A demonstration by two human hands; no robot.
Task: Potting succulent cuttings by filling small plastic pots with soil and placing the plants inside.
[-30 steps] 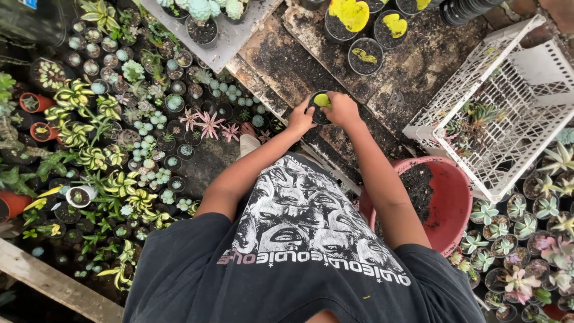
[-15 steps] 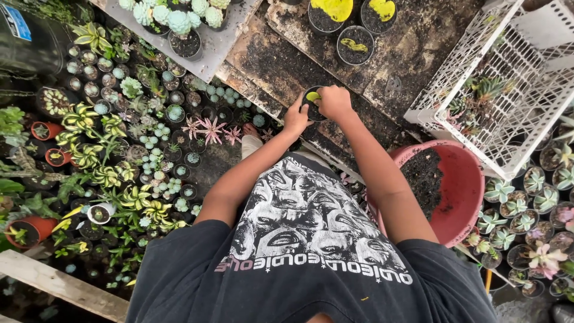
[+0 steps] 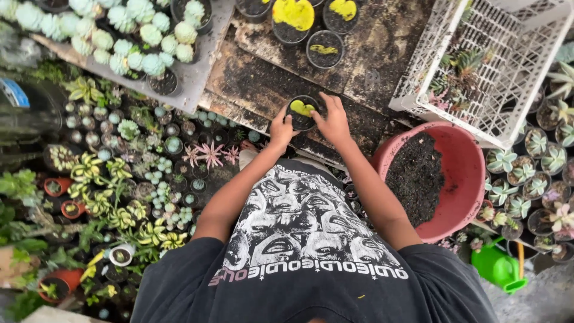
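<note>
the small black pot holds dark soil and one yellow leaf cutting. it looks light and thin-walled, probably soft plastic that gives under a squeeze, so the rim and sides are the safe places to hold; the leaf seems tender and easy to bruise, and loose soil would likely spill if the pot tips. the pot sits upright between both hands, resting on or just above the dirty board. the left hand curls around its left side, fingers closed against the wall. the right hand cups the right side, fingers spread over the rim. beyond the fingertips stand three more black pots with yellow leaves. right of the right arm is a red basin of soil, and past it a white crate. left of the left arm crowd many small potted plants.
</note>
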